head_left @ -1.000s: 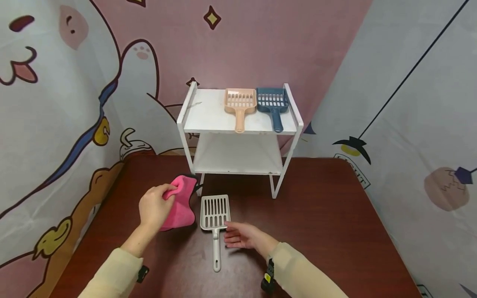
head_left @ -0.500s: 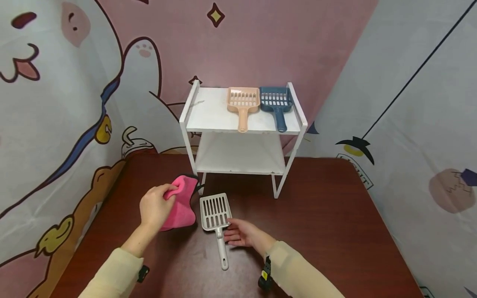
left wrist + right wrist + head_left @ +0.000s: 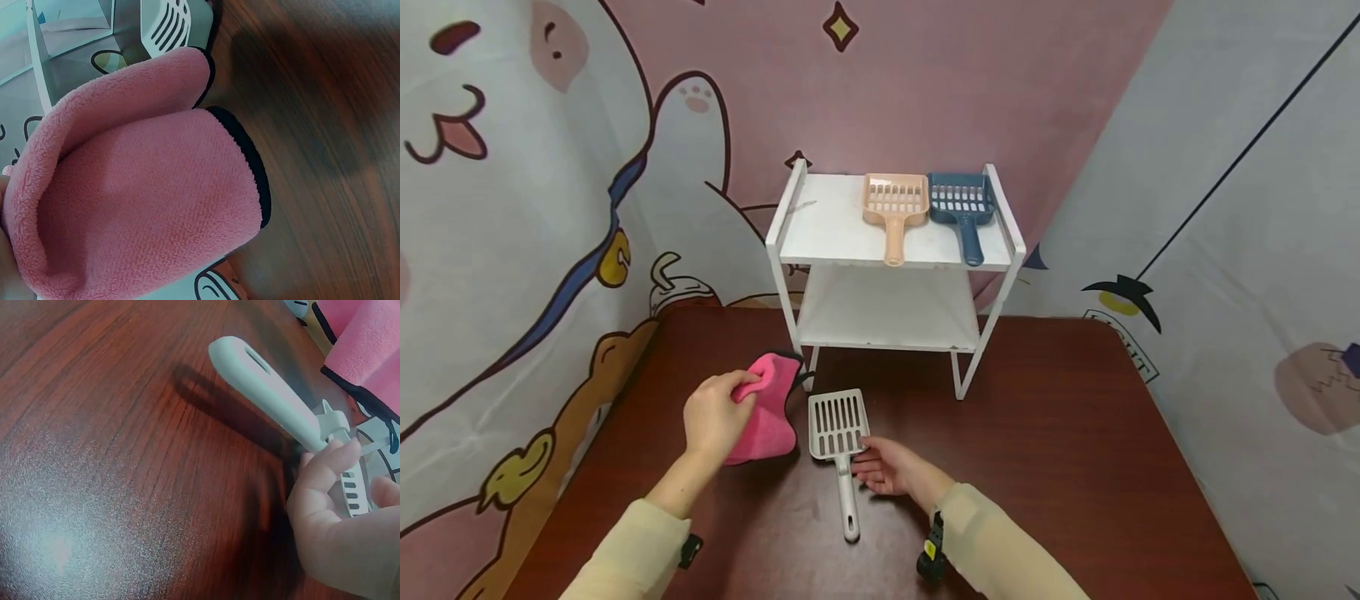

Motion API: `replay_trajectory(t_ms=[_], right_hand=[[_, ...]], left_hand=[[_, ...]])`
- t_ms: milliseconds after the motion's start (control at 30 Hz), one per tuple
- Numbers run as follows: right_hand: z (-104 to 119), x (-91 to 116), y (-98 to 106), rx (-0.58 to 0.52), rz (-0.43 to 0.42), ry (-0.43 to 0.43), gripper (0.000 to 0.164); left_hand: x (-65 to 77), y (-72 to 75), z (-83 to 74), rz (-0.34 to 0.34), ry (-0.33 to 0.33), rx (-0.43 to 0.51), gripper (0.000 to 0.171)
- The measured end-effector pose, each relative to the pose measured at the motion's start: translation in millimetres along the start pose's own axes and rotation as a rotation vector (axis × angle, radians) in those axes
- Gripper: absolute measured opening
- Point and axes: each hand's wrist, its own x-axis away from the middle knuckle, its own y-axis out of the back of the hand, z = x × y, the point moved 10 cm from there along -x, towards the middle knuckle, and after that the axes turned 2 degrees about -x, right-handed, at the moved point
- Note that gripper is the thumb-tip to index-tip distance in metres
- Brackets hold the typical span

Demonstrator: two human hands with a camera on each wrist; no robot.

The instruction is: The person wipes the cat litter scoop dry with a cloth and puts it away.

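Table (image 3: 1037, 417), near side first: two pale sleeves (image 3: 1007, 542) are reaching in, a dark wristband (image 3: 931, 552) showing at each cuff. Pale slotted scoop (image 3: 842, 467) is pointing its handle toward the near side, head toward the far edge; handle end is standing off the wood, shadow falling apart from it. Whether the head is touching the table, cannot tell. Pink cloth (image 3: 767, 429), dark-trimmed, is hanging just beside it, on the side of the table's left edge, its black loop overlapping the rack's left front leg. White rack (image 3: 887, 308) is standing beyond, toward the table's far edge, front legs rising behind cloth and scoop. On its top shelf, near the right edge, blue scoop (image 3: 967, 218) is lying, peach scoop (image 3: 895, 221) just beside it. Printed wall hanging (image 3: 1000, 83) is filling the background.

Left hand (image 3: 711, 421) is pinching the cloth's bunched upper part between thumb and bent fingers. Right hand (image 3: 897, 468) is gripping the pale scoop at the head's near right corner, thumb above, fingers below, nearly closed.

Against a second ago: the handle is now slanting toward the table's right edge instead of running straight; cloth and left hand are holding nearly the same spot.
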Motion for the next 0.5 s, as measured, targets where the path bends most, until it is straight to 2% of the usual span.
replay_trajectory(t_ms=[233,433,500], right_hand=[[4.2,2.2,2.9,-0.004,0.003,-0.005,0.033],[11.6,7.4,-1.0,-0.002,0.101,0.023,0.051],[13.5,8.6,-3.4,-0.024,0.153,0.031,0.05]], left_hand=[[-0.7,-2.1,-0.1,0.013,0.002,-0.001,0.019],[-1.7,-2.8,-1.2,0.008,-0.006,-0.001,0.019],[-2.1,-2.8,-1.5,0.007,-0.005,-0.001,0.02]])
